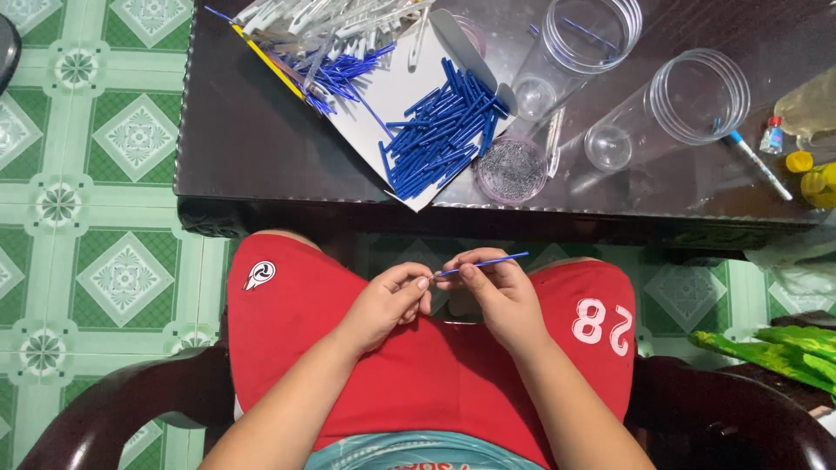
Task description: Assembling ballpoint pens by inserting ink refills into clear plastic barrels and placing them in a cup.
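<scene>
The step in hand looked like fitting a small part onto the end of a thin blue refill (488,261), and doing it well seemed to call for keeping the rod steady and level, with both sets of fingertips close to the joining end so the slender tube would not bend. Nearest the camera, the person sat in a dark armchair (104,400) in red shorts (435,365), forearms resting over the lap. The left hand (387,300) was curled nearly shut, thumb and forefinger pinched together at the refill's near tip; whether a tiny piece sat between them could not be told. The right hand (496,292) was likewise closed in a pinch, gripping the refill near that same end, so that the rest of the rod stuck out to the right and slightly upward, above the lap and just short of the table (261,139) edge. Beyond the hands, on the dark table, a white sheet (383,96) carried a heap of short blue tubes (440,130), with more blue refills (335,74) and white pen barrels (322,22) farther back. Just beside the sheet stood a small round dish of fine metal parts (511,170). Farther right lay two clear plastic jars (670,109) on their sides, a loose pen (759,165), and some yellow caps (814,178) at the table's far edge.
</scene>
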